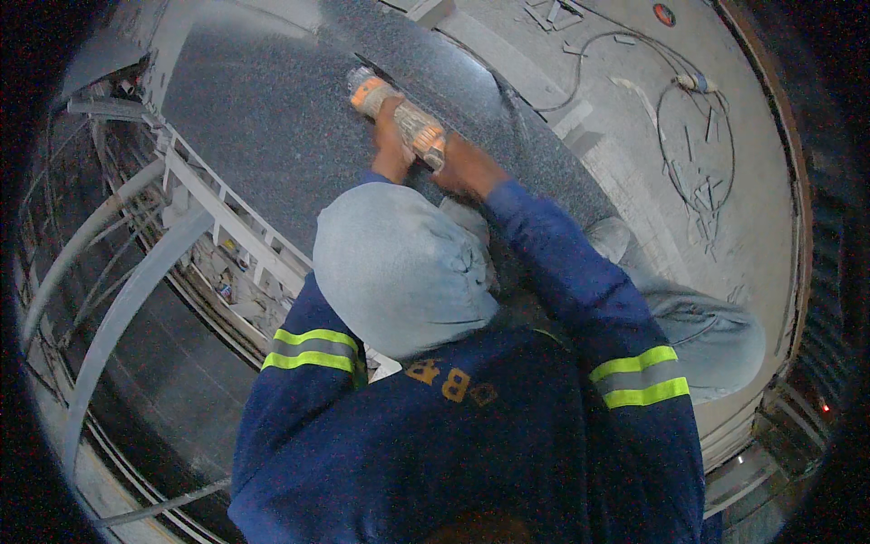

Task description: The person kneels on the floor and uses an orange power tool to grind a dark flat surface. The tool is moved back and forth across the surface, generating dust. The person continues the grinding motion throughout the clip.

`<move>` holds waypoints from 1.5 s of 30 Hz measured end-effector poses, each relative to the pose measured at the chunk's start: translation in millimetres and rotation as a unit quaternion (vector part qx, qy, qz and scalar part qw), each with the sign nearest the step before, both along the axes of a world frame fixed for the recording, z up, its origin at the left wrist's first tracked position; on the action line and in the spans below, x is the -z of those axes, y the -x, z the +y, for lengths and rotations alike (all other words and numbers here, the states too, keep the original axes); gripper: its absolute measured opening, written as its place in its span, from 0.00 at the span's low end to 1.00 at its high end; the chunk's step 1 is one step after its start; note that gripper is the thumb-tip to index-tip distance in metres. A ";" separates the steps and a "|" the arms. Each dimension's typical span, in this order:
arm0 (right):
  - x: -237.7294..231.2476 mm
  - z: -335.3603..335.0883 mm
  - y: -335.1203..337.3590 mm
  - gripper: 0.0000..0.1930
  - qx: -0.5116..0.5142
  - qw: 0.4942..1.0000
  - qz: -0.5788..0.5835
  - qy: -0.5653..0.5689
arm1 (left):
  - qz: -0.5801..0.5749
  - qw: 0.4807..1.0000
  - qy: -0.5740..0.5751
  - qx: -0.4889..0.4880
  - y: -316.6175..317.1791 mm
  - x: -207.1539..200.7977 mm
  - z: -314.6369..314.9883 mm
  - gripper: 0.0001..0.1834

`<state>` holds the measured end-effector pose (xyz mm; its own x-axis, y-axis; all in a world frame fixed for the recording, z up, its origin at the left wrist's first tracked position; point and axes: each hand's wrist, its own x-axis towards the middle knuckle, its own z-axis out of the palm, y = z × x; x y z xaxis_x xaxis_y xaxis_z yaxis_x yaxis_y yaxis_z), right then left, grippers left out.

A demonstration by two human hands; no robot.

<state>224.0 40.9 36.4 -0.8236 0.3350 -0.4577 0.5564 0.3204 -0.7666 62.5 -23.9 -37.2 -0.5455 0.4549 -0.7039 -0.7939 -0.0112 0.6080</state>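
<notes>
An orange, dust-coated power tool (pixel 410 125), looking like an angle grinder, lies slantwise over a dark speckled stone slab (pixel 254 118). Around its middle my left hand (pixel 390 145) is closed, thumb on top. My right hand (pixel 467 168) grips the rear end, nearest me; its fingers are partly hidden. The tool's head points away and to the left, low over the slab, beside a short dark line in the stone. Its disc cannot be made out. My raised knee in pale trousers (pixel 399 272) is just in front of the hands.
On the left stands a pale metal frame (pixel 245 222) with curved bars and debris beneath. A dusty floor (pixel 634 136) at the right holds a looped cable (pixel 732 150), scattered thin offcuts and a small red-orange round object (pixel 664 14).
</notes>
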 end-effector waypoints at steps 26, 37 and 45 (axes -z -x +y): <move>-1.6 -3.1 -8.9 0.29 0.006 0.998 -0.055 0.012 | -0.020 0.999 -0.026 -0.003 -11.7 -12.2 -2.6 0.17; 6.1 -9.1 -7.1 0.30 0.022 0.998 -0.057 0.013 | 0.012 1.000 -0.015 0.007 -3.1 14.9 -7.0 0.19; 15.1 -0.9 23.7 0.30 0.008 0.994 -0.108 0.025 | 0.007 0.999 -0.046 0.017 14.6 4.6 0.1 0.19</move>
<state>200.4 40.1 21.3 -0.6991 0.3202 -0.6394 0.7144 0.2738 -0.6439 47.9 -23.8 -41.8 -0.5382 0.5350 -0.6512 -0.7864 -0.0408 0.6164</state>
